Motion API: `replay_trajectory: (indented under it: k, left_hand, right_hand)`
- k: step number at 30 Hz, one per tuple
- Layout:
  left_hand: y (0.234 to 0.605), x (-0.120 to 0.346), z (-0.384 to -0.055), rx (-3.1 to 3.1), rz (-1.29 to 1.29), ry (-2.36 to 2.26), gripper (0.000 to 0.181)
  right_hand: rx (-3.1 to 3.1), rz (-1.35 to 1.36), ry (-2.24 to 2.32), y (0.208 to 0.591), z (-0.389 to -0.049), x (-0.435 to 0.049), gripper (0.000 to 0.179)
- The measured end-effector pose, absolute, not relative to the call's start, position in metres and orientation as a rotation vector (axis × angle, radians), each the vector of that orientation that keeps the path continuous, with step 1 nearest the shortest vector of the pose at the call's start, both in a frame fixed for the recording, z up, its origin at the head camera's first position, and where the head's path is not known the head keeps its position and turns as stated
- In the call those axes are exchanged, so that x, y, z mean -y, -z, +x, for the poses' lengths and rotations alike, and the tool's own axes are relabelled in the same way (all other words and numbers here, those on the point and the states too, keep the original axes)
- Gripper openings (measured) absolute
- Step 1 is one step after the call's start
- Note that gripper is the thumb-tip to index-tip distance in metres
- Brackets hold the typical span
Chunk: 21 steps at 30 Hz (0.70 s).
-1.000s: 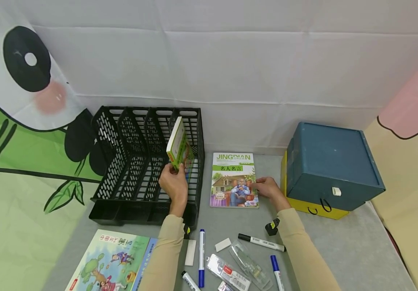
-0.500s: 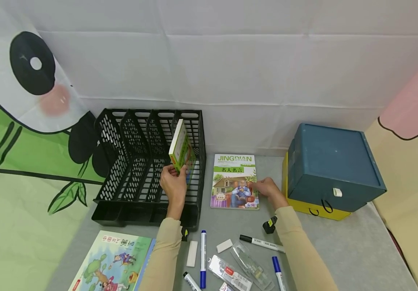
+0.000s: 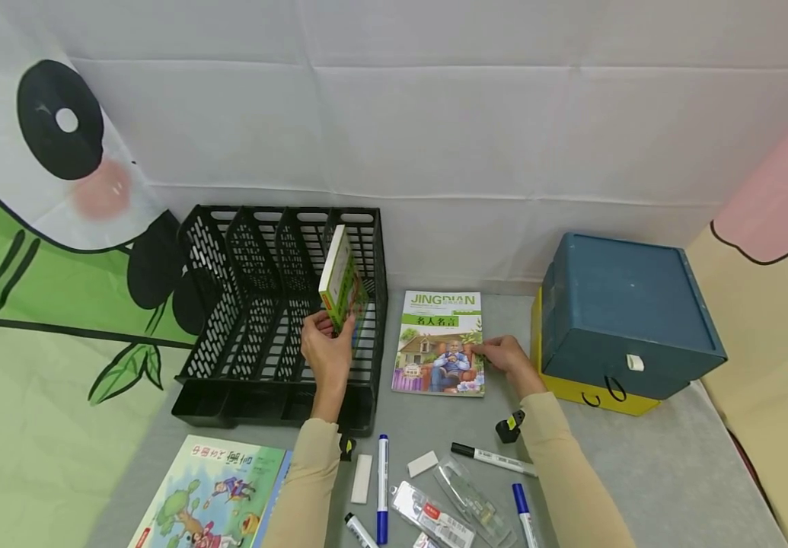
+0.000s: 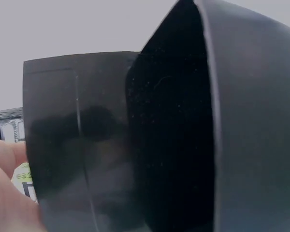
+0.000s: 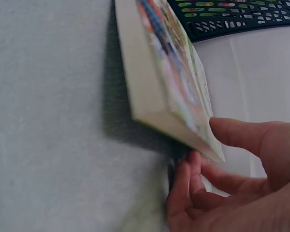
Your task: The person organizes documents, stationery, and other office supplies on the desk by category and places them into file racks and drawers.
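In the head view my left hand (image 3: 327, 354) grips a green-covered book (image 3: 336, 280) by its near lower part. That book stands on edge, leaning a little, in the rightmost compartment of a black file rack (image 3: 253, 335). Black plastic (image 4: 87, 145) fills most of the left wrist view, with only part of the hand at the left edge. On the table right of the rack lies a second book (image 3: 435, 323), its cover lettered JINGDIAN. My right hand (image 3: 508, 359) pinches its right edge; in the right wrist view the thumb is on the cover and fingers are at the underside.
A blue drawer box (image 3: 630, 289) sits on a yellow one (image 3: 599, 396) at the right. In front lie several markers (image 3: 383, 487), white erasers (image 3: 362, 478) and clear plastic packages (image 3: 472, 502). Larger picture books (image 3: 208, 495) lie front left.
The JINGDIAN book has shifted slightly left at its near end, with the right hand still at its edge. My left hand and the green book stay almost where they were.
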<state>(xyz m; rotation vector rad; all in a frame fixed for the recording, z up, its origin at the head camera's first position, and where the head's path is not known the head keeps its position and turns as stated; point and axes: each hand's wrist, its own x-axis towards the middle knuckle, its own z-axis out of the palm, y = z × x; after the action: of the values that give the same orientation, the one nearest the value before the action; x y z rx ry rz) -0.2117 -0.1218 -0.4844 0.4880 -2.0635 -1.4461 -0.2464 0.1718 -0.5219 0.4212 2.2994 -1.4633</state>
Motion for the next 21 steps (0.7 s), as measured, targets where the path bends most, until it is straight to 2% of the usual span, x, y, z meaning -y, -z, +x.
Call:
replay_trajectory:
  k: [2,9,21]
  left_hand:
    - [0.482,0.123,-0.208,2.065,0.482,1.444,0.044]
    - [0.475,0.126,-0.198,2.078,0.447,1.426,0.044]
    - [0.471,0.124,-0.182,2.077,0.391,1.396,0.044]
  right_hand:
    - [-2.294,0.412,1.501,0.526,-0.246,-0.171,0.056]
    - [-2.233,0.382,1.627,0.532,-0.241,-0.173,0.050]
    - [-2.179,0.371,1.811,0.533,-0.232,-0.175,0.051]
